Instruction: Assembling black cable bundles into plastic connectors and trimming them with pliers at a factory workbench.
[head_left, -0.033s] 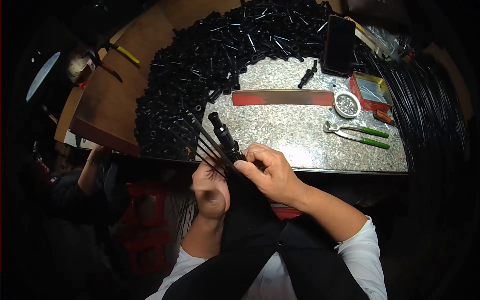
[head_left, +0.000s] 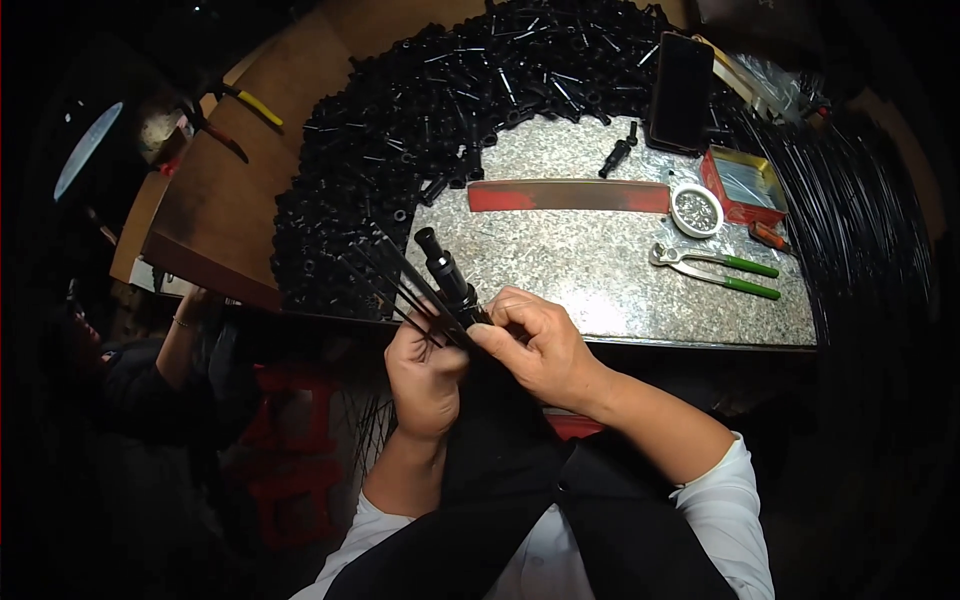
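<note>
My right hand pinches a black cylindrical fitting with a flared cap, above the table's front edge. The fitting tilts up and to the left; its lower end is hidden by my fingers. Several thin black rods fan out beside it, their tips pointing up-left. My left hand is closed around the lower part of these rods, its thumb slightly blurred near the fitting's base. A similar small black fitting lies on the speckled tabletop.
A heap of black fittings curves along the table's far left. Right of it are a dark phone, a red strip, a white bowl of metal bits, a red tin, green-handled pincers and long black rods. A co-worker's arm shows left.
My left thumb has moved up and right toward the base of the fitting, and the rods have shifted slightly. My right hand has stayed in place.
</note>
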